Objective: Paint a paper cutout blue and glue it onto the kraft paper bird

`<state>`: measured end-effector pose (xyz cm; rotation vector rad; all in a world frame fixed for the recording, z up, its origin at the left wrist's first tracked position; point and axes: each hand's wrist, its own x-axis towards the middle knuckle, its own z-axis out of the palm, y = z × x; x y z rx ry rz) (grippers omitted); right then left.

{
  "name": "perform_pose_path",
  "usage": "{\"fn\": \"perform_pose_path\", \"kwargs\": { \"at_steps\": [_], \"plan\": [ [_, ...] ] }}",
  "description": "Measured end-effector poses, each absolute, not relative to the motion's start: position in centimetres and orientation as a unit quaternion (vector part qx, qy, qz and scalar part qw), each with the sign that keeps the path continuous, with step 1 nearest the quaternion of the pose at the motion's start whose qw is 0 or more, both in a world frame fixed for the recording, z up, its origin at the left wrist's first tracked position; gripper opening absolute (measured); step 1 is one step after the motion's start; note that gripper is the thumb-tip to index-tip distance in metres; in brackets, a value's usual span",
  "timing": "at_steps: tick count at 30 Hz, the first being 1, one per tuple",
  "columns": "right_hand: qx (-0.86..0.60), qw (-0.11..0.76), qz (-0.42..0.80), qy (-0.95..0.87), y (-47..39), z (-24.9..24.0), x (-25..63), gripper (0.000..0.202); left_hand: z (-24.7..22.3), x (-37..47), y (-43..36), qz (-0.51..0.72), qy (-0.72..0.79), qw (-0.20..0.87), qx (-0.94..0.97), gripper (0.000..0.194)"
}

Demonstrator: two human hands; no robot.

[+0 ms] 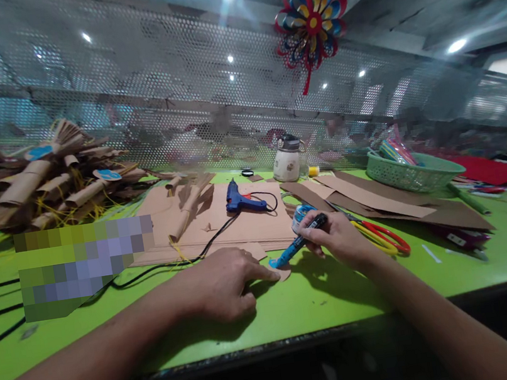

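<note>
My left hand point(230, 285) rests on the green table, its index finger stretched onto the edge of a small brown paper piece point(286, 273). The other fingers are curled with nothing visible in them. My right hand point(337, 240) grips a slim blue and black tool point(293, 249), tilted so that its blue lower end is over the small piece. A blue-and-white item point(301, 213) shows just beyond my right fingers; whether they hold it is unclear. Behind my hands, a blue glue gun point(244, 200) lies on stacked brown sheets point(259, 227).
Yellow-and-red-handled scissors point(387, 238) lie beside my right wrist. Farther right are brown strips point(373, 194) and a green basket point(416, 175). A jar point(286, 161) stands behind. Brown paper rolls point(26, 182) are heaped at left. Black cords point(146, 273) cross the table, whose front edge point(304, 337) is near.
</note>
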<state>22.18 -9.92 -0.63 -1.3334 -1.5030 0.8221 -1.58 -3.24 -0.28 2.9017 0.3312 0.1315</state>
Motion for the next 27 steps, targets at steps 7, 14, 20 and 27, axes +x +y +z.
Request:
{"fn": "perform_pose_path", "kwargs": {
  "at_steps": [7,14,20,27],
  "plan": [
    [-0.554,0.480,0.325,-0.597,-9.88,-0.56,22.30,0.020,-0.19,-1.52,-3.31,0.046,0.116,0.106,0.987,0.068],
    [-0.546,0.486,0.336,-0.594,-9.93,-0.50,22.10,0.021,-0.21,-1.63,-3.27,0.051,0.108,0.108,0.987,0.072],
    [-0.546,0.476,0.336,-0.602,-9.74,-0.85,22.30,0.020,-0.34,-1.61,-3.27,0.056,0.105,0.109,0.987,0.070],
    [-0.545,0.505,0.324,-0.586,-9.55,-0.82,22.71,0.020,-0.31,-1.59,-3.35,0.050,0.114,0.102,0.987,0.066]
  ]
}}
